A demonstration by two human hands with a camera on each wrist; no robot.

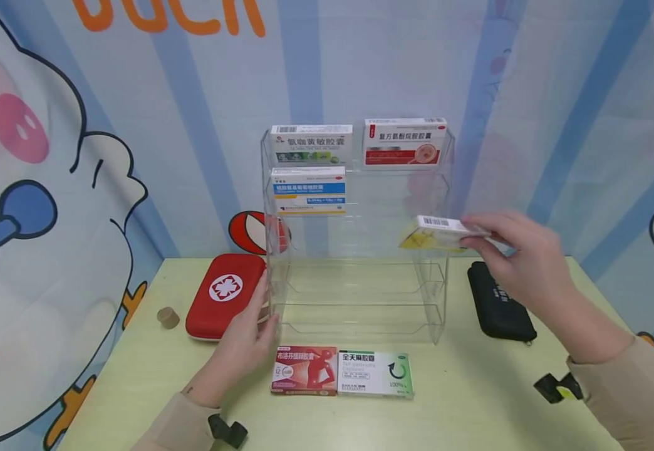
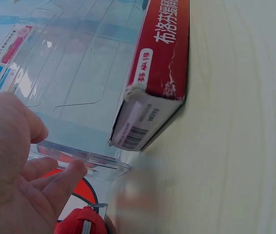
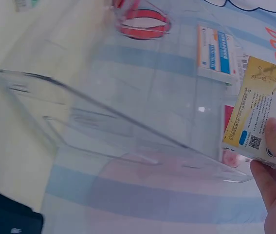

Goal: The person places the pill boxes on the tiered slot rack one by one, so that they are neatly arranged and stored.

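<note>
A clear tiered rack (image 1: 361, 315) stands mid-table. Its upper tiers hold a green-white box (image 1: 312, 147), a red-white box (image 1: 405, 144) and, one tier lower, a blue-white box (image 1: 308, 191). My right hand (image 1: 524, 257) pinches a yellow-white box (image 1: 445, 233) by its end, tilted in front of the rack's right side; the right wrist view shows its printed face (image 3: 257, 109). At the rack's lower left side is my left hand (image 1: 242, 338), thumb and fingers spread around the side edge in the left wrist view (image 2: 35, 165); contact is hard to tell.
A red box (image 1: 304, 371) and a white-green box (image 1: 375, 374) lie side by side before the rack. A red case (image 1: 225, 297) and a small brown cork-like piece (image 1: 168, 317) lie left, a black case (image 1: 498, 304) right. A patterned curtain hangs behind.
</note>
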